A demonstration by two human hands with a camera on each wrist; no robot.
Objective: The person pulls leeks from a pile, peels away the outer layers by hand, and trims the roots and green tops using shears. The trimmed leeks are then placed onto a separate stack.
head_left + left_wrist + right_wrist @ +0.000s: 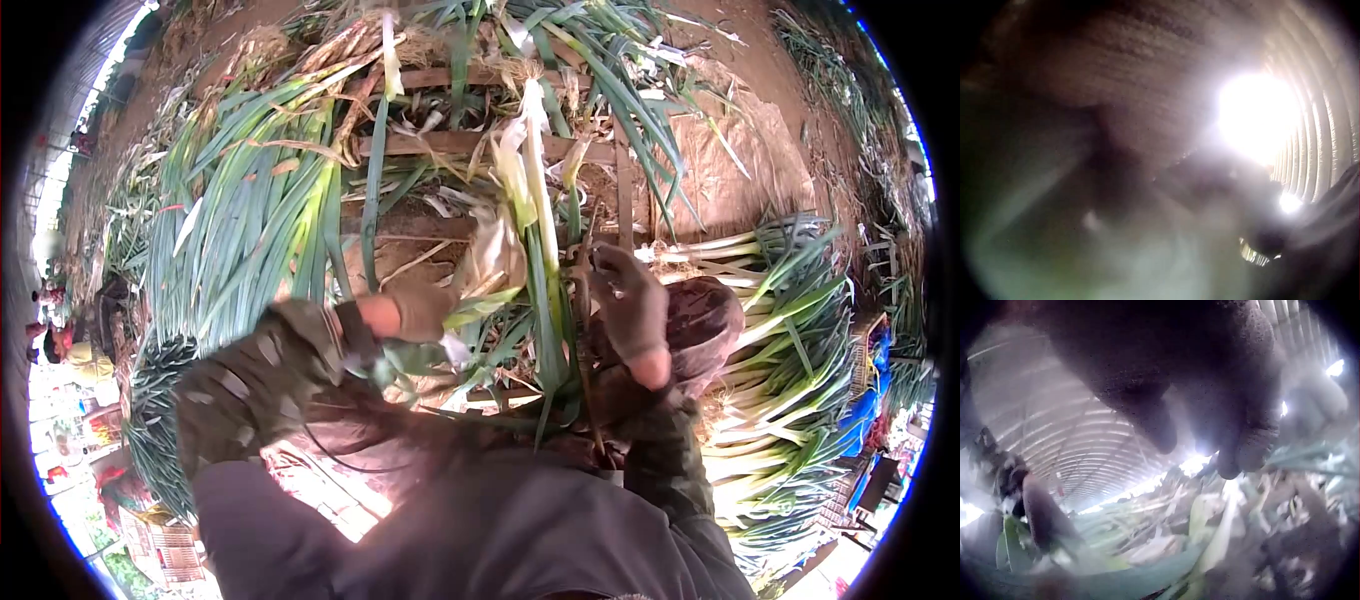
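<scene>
A leek [537,150] lies lengthwise in front of me, its roots at the far end and its green leaves towards my lap. My gloved left hand [420,308] is left of it, gripping a pale green leek leaf [485,306]; blurred leaf pieces hang below the hand. My gloved right hand [635,305] hovers just right of the stalk. In the right wrist view, its fingers [1250,447] hang loosely bent with nothing between them, above the pale stalk [1219,540]. The left wrist view is mostly blur and glare.
Wooden slats [440,143] lie under the leek, with peeled leaves strewn about. A large heap of green leek leaves [250,225] is on the left. Cleaned leeks [780,370] are stacked on the right, near a brown cardboard sheet [745,165].
</scene>
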